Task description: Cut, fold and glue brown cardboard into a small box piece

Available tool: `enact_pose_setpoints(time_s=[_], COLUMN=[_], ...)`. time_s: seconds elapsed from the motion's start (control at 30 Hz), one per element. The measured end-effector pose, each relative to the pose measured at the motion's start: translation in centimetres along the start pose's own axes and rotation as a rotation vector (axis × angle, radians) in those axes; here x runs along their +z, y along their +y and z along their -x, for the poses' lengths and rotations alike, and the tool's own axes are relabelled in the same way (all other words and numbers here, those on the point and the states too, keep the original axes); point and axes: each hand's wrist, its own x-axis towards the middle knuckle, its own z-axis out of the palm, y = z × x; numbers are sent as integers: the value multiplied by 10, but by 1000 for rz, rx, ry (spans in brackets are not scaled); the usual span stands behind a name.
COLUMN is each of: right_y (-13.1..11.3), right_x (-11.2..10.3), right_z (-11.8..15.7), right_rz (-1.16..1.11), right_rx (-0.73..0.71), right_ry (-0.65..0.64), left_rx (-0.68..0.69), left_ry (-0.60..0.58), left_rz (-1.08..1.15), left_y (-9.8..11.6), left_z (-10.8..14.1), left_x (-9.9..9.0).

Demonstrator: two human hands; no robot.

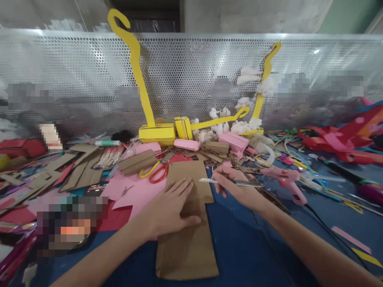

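Observation:
A long piece of brown cardboard lies on the blue table in front of me, wider in its upper part. My left hand rests flat on it, fingers spread and pointing up and to the right. Beside its upper right edge, my right hand is closed around a slim pen-like tool, whose pale tip points left over the cardboard. Red- and yellow-handled scissors lie at the cardboard's upper left, near pink paper.
A pink glue gun with a black cord lies right of my right hand. Yellow boxes with tall hooked strips stand at the back before a perforated metal panel. Cardboard scraps crowd the left; red ribbons lie back right.

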Motion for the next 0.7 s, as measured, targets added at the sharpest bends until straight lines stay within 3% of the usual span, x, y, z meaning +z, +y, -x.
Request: enact_pose_setpoints(time_s=[0.23,0.43,0.7], right_y=[-4,9,3], right_x=[-7,-4,1], right_z=[10,6,8], right_rz=[92,72,190], right_rx=[118,188,144], right_ry=[-235,-208,-229], left_rx=[38,92,88], left_ry=[72,106,108], left_rz=[47,40,67], left_y=[-11,-11,-11], left_z=[0,1,1], left_x=[23,22,22])
